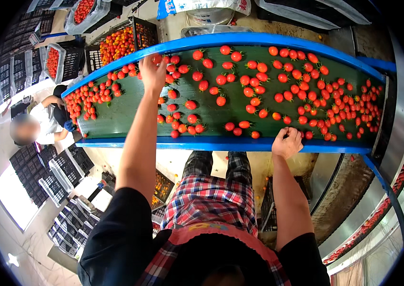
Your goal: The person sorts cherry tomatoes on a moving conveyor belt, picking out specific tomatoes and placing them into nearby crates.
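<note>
Many small red tomatoes (220,79), several with green stalks, lie spread over a green conveyor belt (134,121). They are packed most densely at its right and far left ends. My left hand (153,73) reaches over the belt close to its far edge, back of the hand up, with tomatoes at its fingers; whether it grips one cannot be made out. Near the belt's close edge, my right hand (287,143) is curled, its fingertips next to a few tomatoes. What lies inside its fingers is hidden.
Blue rails (216,143) border the belt. Beyond it stand a black crate of orange and red tomatoes (118,43) and a white bucket (211,16). A person (46,119) works at the left end. Crates (162,186) stand on the floor below, and metal machinery (398,107) at the right.
</note>
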Tool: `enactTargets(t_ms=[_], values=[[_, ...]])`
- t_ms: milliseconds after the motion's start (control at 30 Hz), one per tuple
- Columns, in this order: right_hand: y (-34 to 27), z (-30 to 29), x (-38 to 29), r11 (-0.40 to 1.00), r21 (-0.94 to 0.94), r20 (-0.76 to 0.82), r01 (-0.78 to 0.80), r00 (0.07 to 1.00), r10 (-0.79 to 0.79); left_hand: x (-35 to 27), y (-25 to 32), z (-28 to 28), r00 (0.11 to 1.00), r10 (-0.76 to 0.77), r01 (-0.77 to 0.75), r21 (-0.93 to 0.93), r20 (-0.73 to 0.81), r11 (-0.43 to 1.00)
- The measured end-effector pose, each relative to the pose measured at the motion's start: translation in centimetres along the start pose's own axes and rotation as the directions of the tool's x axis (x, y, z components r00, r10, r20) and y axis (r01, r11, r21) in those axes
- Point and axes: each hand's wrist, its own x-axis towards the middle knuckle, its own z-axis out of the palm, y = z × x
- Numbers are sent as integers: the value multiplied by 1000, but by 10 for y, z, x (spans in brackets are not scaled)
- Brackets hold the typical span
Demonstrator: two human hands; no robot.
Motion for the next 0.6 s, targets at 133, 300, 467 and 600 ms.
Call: enactTargets(t_ms=[133, 300, 467, 600], values=[[4, -7, 8, 999, 31, 57, -37, 998, 35, 78, 43, 58, 915, 402, -404, 77, 33, 912], [10, 0, 19, 998, 54, 10, -17, 1000, 17, 107, 39, 103, 864, 184, -347, 287, 469, 893], [47, -9, 24, 997, -17, -57, -76, 996, 75, 63, 52, 55, 938, 186, -209, 50, 294, 977], [33, -18, 33, 997, 54, -53, -53, 997, 56, -43, -52, -70, 984, -168, 140, 304, 66, 942]])
